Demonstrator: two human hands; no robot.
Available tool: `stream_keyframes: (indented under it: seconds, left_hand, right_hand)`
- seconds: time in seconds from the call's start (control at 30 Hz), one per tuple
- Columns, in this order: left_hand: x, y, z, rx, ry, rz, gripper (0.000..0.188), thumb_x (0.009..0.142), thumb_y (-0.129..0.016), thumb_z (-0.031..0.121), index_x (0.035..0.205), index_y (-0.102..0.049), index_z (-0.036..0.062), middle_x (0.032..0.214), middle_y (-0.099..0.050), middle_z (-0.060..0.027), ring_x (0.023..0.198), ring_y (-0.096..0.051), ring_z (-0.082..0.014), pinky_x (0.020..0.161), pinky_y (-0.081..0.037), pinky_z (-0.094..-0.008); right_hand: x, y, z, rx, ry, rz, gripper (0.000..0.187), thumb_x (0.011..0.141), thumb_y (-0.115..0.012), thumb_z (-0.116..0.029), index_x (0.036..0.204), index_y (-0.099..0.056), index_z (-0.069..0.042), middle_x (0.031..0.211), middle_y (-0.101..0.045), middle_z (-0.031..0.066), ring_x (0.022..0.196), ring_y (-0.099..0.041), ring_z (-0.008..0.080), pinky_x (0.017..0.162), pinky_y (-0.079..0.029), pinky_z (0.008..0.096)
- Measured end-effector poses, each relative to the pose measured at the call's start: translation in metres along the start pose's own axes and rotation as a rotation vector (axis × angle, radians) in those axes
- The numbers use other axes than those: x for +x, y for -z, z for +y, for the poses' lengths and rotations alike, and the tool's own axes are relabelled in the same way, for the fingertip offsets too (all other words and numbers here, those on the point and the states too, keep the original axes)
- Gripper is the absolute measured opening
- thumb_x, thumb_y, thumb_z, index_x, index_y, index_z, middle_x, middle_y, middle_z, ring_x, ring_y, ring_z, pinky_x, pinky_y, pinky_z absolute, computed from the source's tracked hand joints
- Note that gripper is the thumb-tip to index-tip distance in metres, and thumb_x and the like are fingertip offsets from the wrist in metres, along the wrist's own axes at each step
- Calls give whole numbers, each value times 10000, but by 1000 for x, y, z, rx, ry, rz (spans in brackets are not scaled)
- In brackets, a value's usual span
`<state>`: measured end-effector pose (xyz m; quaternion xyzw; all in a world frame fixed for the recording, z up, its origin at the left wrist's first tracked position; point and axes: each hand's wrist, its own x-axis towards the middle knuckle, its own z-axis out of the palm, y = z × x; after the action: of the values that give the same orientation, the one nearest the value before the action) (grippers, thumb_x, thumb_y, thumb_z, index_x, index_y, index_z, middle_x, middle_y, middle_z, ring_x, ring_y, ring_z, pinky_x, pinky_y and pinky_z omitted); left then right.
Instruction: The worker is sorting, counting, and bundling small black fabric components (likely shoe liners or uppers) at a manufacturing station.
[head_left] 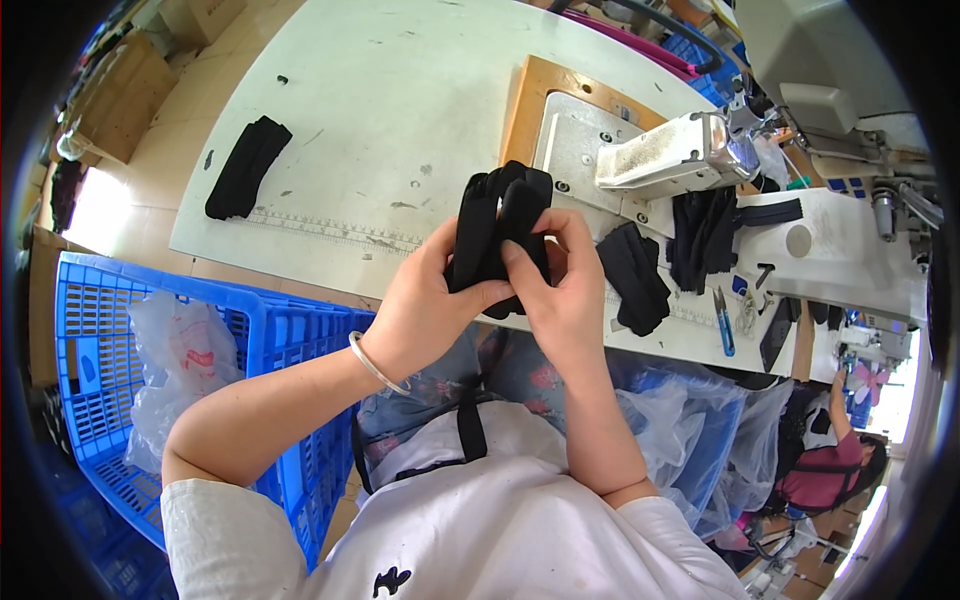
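Note:
A bundle of folded black fabric strips (pixel 482 235) is held upright in front of me, above the near edge of the white table. My left hand (pixel 428 298) is closed around its left side, with the thumb across the lower front. My right hand (pixel 560 290) grips the right side, its thumb pressing the front and its fingers bent behind. The fingers partly hide the lower bundle. Just right of my right hand lies a stack of black strips (pixel 634 278), and past it hangs a further bunch of black strips (pixel 703 240). Another folded black stack (pixel 248 168) rests at the table's left.
A sewing machine (pixel 670 158) stands beyond my right hand. Blue-handled thread snips (pixel 724 322) lie at the table's near right. A blue crate (pixel 200 275) with clear plastic is at my left, a plastic-lined blue bin (pixel 720 440) at my right. Another person (pixel 825 470) sits far right.

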<state>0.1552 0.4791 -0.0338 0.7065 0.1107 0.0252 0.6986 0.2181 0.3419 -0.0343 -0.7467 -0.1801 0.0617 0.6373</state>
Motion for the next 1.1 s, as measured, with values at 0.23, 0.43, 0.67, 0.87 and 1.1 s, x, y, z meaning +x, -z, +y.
stream_keyframes:
  seconds: [0.23,0.43,0.67,0.87,1.1]
  left_hand:
    - [3,1,-1,-429,84,-99,358,948,-593,90,1285,-519,-4,1082,-618,-71,968,-577,-100,787,-524,-261]
    - [3,8,3,-143,251,-3,292,952,-580,109,1221,-523,11,970,-566,-49,883,-554,-104,648,-497,-238]
    - [0,5,2,122,-48,23,523,778,-639,1,1229,-376,-39,1009,-561,-163,936,-600,-253,829,-494,-355]
    - [-2,7,2,-70,58,-101,632,833,-630,30,1386,-324,35,1058,-558,-70,976,-534,-101,788,-471,-264]
    - [-2,9,8,-548,189,-124,398,961,-507,121,1343,-468,18,1210,-574,-78,1118,-560,-164,934,-460,-317]
  right_hand:
    - [5,4,3,31,255,133,262,878,-581,57,1112,-490,-19,949,-586,40,747,-577,72,644,-467,224]
    - [2,11,-4,-292,287,43,127,827,-626,-15,903,-715,-65,913,-580,110,785,-629,215,682,-496,310]
    - [-3,0,-15,-313,221,-52,247,768,-795,-206,884,-685,-17,962,-567,117,808,-624,243,685,-505,337]
    - [0,5,-3,-134,113,-52,163,825,-729,-108,903,-660,18,908,-589,99,805,-614,211,716,-482,301]
    - [2,16,-2,12,19,-27,135,875,-689,-97,904,-654,29,883,-585,48,783,-568,109,701,-445,244]
